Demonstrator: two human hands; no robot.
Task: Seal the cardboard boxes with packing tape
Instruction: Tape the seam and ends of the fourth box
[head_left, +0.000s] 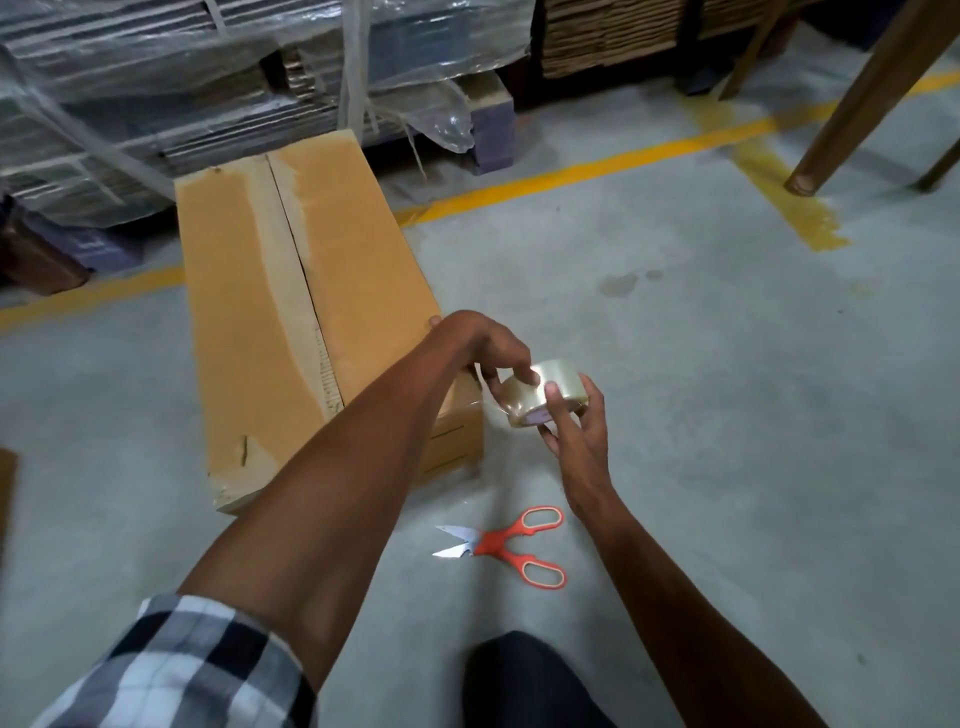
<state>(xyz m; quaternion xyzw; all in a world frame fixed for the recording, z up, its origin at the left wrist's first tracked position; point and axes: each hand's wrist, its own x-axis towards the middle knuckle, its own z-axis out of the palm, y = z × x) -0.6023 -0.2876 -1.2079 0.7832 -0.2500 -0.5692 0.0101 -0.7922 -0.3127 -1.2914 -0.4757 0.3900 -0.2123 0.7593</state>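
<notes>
Right hand cups a roll of clear packing tape from below and behind, thumb on the roll's outer face, fingers curled around its far edge; the roll is off the floor, held in the air. Left hand reaches across from the left, fingertips pinched on the top of the roll, seemingly at the tape's surface; whether a loose end is lifted cannot be told. Left forearm bare, a rolled checked sleeve at the elbow. Directly left of both hands, touching or nearly touching the left hand's knuckles, lies a long cardboard box flat on the floor, its top flaps closed and meeting along a centre seam that runs away from the person; pale glossy strips flank that seam. Below the hands, toward the person, orange-handled scissors lie on the grey concrete floor, blades apart, pointing left. A dark knee shows below that. Beyond the box, plastic-wrapped stacks of flat cardboard sit behind a yellow floor line. Far right of the hands, a wooden leg slants down to the floor.
</notes>
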